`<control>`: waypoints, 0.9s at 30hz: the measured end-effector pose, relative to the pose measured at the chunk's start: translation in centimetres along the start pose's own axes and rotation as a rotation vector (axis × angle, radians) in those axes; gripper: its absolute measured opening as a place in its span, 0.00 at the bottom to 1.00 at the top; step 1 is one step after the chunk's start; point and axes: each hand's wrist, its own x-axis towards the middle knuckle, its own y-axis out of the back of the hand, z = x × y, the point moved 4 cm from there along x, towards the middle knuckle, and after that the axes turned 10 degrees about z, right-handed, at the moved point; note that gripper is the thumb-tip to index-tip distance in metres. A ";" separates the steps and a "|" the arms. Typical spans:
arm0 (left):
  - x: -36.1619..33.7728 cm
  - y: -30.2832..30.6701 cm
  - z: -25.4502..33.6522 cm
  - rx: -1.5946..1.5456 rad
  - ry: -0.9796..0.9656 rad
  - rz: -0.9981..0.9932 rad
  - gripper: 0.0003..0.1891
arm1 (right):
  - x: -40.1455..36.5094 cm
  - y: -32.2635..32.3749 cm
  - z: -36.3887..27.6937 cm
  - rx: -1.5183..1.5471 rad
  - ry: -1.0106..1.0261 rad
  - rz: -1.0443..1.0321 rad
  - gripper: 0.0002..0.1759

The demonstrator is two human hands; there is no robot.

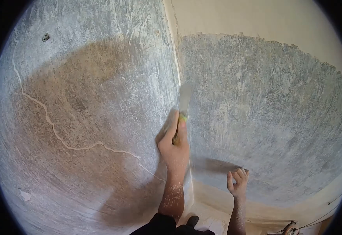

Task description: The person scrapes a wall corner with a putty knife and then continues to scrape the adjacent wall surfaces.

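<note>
My left hand (175, 143) is closed around the handle of a putty knife (185, 98). Its flat metal blade points up along the corner where two walls meet, and the greenish handle shows between my fingers. Pale flecks cover my left wrist and forearm. Lower and to the right, my right hand (239, 181) is raised by the right wall (257, 113), its fingers bent and its thumb apart from them, with nothing visible in it. White dust coats that forearm too.
The left wall (132, 94) is mottled blue-grey and brown, crossed by a pale filled crack (47, 117). A small wall fixture (45, 37) sits at upper left. Cream plaster (237, 17) borders the right wall above. A round device with wires (291, 228) is at bottom right.
</note>
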 end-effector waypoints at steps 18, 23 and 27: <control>3.5 -0.1 2.4 -0.084 0.140 -0.109 0.18 | 0.3 -1.2 -0.7 -0.106 0.028 0.093 0.07; 4.9 -0.8 3.7 -0.049 0.083 -0.089 0.18 | 0.3 -1.2 -0.4 -0.116 0.012 0.084 0.07; 5.2 -0.2 3.7 -0.047 0.085 -0.119 0.19 | 0.1 -1.2 -0.6 -0.106 -0.024 0.088 0.07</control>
